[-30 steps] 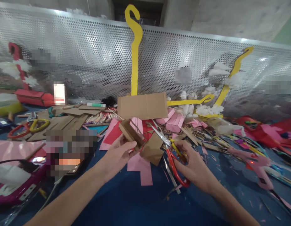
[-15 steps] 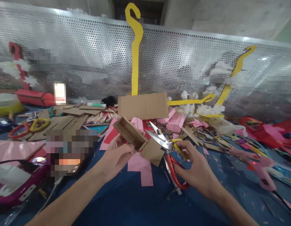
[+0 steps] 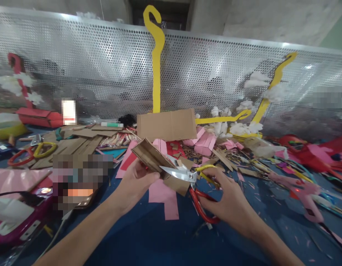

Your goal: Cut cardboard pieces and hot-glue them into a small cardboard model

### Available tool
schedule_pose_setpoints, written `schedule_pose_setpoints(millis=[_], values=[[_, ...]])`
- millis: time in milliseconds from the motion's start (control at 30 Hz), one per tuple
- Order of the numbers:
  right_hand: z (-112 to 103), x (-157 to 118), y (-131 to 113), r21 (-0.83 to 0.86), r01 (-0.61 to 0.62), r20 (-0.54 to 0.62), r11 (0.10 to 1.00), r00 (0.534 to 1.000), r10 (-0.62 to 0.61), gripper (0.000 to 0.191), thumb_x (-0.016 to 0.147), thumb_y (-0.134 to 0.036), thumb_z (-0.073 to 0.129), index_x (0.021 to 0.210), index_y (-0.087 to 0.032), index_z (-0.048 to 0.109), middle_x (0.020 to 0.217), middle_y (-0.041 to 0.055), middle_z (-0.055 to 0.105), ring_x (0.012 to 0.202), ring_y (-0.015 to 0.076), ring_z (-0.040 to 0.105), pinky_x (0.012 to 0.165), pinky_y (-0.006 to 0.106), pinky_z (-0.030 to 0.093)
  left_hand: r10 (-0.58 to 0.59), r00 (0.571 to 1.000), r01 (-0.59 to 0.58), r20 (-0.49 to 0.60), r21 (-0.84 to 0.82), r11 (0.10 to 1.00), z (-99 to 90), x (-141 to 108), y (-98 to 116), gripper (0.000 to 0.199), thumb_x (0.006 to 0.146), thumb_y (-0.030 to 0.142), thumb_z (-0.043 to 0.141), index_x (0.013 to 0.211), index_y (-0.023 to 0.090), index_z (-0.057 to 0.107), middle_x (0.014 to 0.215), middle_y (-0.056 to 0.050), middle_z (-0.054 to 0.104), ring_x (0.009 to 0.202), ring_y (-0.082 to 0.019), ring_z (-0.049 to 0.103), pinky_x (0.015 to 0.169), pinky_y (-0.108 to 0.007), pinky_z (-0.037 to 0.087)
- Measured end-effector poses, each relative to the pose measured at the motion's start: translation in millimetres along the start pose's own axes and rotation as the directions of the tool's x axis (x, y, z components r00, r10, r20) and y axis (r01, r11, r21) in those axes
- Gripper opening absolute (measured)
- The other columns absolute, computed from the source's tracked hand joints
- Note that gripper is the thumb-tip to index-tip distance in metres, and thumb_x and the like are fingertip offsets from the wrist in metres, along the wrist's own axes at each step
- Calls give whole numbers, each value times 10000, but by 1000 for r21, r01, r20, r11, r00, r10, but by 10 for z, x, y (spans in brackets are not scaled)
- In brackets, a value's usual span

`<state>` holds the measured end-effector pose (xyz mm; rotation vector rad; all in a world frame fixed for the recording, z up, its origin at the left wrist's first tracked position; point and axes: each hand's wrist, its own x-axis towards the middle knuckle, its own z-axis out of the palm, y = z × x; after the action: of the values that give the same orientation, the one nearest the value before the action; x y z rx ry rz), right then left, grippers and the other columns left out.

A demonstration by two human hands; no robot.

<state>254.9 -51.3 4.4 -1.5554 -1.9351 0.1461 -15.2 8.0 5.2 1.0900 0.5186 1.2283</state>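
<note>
My left hand (image 3: pixel 137 181) is closed on a small folded brown cardboard box (image 3: pixel 151 153), holding it tilted, thumb at its near edge. In my right hand (image 3: pixel 226 192) is a pair of scissors (image 3: pixel 184 174) with one yellow and one red handle; fingers and thumb are in the loops. The blades are parted at the box's right end, one in front and the other partly hidden behind it. Below the blades lies a loose brown cardboard piece (image 3: pixel 178 184), beside a pink paper cutout (image 3: pixel 165 201) on the blue table.
Behind, a cardboard panel (image 3: pixel 167 125) stands below a tall yellow hook shape (image 3: pixel 157 70). A pink glue gun (image 3: pixel 301 192) lies right, a purple power strip (image 3: pixel 27 218) left. Another pair of scissors (image 3: pixel 35 151) rests on cardboard sheets. Scraps litter the middle.
The scissors have moved left and turned so that their blades reach the box's right end. The box has tipped, showing less of its inside.
</note>
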Motion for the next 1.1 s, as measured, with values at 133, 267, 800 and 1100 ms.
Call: schedule_pose_setpoints(millis=[133,267,800,1100], values=[[-22,5,-12,17,12,5,1000,1000,-13,402,802,-328,730,1182,-276,612,1212,78,730,1084,299,697,915,434,579,-8,1000,8,-17,42,999,-20,-22,5,362,769,190,883,1099,218,736,1144,-76,784,1078,-241,703,986,-386,539],[-31,-1,-13,47,7,8,999,1000,-8,403,793,-326,746,1174,-272,627,1206,77,736,1076,302,709,930,440,581,4,1000,-4,-5,74,997,-37,-26,14,380,759,185,888,1105,234,737,1148,-76,787,1072,-262,710,978,-413,547],[-60,9,2,116,-22,82,993,997,12,399,800,-316,769,1176,-274,641,1171,46,749,1074,292,709,933,419,561,110,994,-108,0,156,982,-92,-10,67,370,748,209,904,1077,257,744,1141,-59,782,1142,-289,695,1019,-424,541],[-33,2,33,102,-33,50,994,998,28,350,821,-374,766,1142,-287,658,1107,36,776,991,280,740,843,387,585,123,992,-121,-6,150,981,-93,4,63,348,738,193,904,1047,241,753,1099,-63,783,1078,-282,708,1000,-431,554]])
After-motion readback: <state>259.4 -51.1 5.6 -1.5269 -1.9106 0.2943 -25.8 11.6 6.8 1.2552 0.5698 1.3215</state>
